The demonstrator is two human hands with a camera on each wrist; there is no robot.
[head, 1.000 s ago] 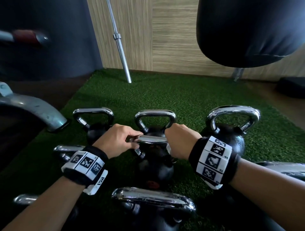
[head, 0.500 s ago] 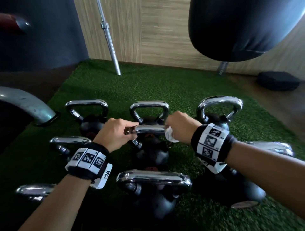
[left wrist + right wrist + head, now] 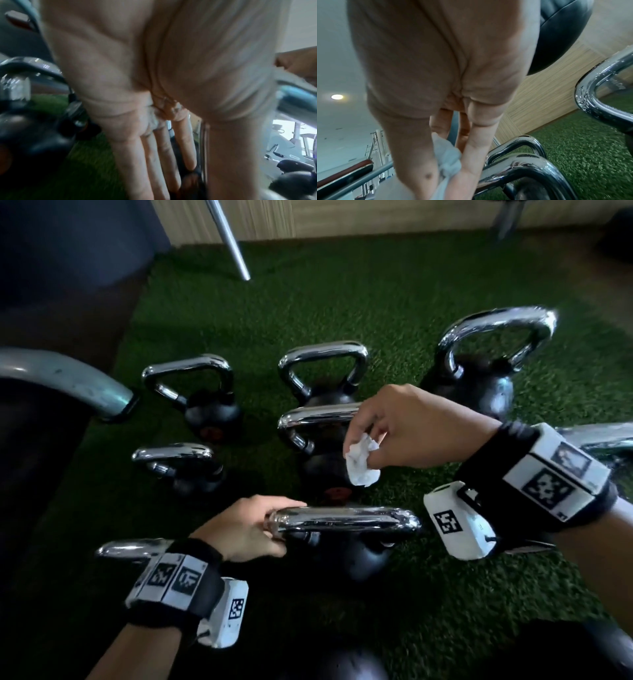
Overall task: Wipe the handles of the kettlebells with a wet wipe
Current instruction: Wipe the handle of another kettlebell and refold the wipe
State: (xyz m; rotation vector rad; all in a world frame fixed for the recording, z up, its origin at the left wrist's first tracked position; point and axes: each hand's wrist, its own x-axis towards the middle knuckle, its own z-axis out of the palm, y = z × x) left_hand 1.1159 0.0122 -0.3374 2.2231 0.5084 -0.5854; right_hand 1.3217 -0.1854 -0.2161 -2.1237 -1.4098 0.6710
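Observation:
Several black kettlebells with chrome handles stand on green turf (image 3: pixel 342 302). My left hand (image 3: pixel 287 523) is at the left end of the nearest kettlebell's handle (image 3: pixel 346 520). Its fingers (image 3: pixel 154 155) lie straight, and the chrome bar (image 3: pixel 204 142) runs between them and the thumb. My right hand (image 3: pixel 363 440) hovers above the middle kettlebell's handle (image 3: pixel 318 414) and pinches a crumpled white wet wipe (image 3: pixel 361 467) between thumb and fingertips. The right wrist view shows the wipe (image 3: pixel 448 159) bunched between thumb and fingers, clear of the handles (image 3: pixel 522 166).
More kettlebells stand at the back left (image 3: pixel 191 368), the left (image 3: pixel 174 453) and the back right (image 3: pixel 496 326). A curved grey metal frame (image 3: pixel 68 378) juts in from the left. A steel bar (image 3: pixel 229 237) leans against the wooden wall (image 3: pixel 267 220). Bare turf lies behind the kettlebells.
Both hands have left the middle kettlebell's handle. My left hand came back to the nearest handle. My right hand lifted away with the wipe. The view has tilted down.

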